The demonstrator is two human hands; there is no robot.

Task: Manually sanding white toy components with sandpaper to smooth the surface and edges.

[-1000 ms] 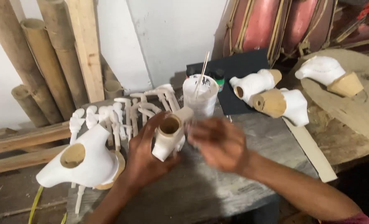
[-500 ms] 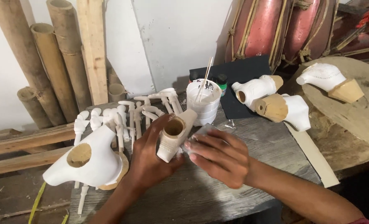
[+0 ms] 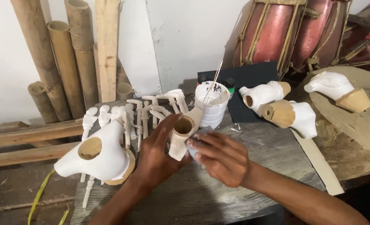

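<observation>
Your left hand [image 3: 158, 156] is wrapped round a small hollow wooden piece [image 3: 184, 133], part white, held tilted w/ its open end up just above the table [image 3: 218, 191]; your right hand [image 3: 220, 158] has fingers curled & pressed on the piece's right side, over sth pale you can't make out. Just left lies a bigger white carved piece [image 3: 99, 152], behind it a row of white pegs [image 3: 130, 112] & a white cup [image 3: 212, 102] w/ a stick in it; 2 more white-and-wood pieces [image 3: 282, 108] sit to the right.

white carved piece [image 3: 184, 132], red drums [image 3: 276, 33]
</observation>
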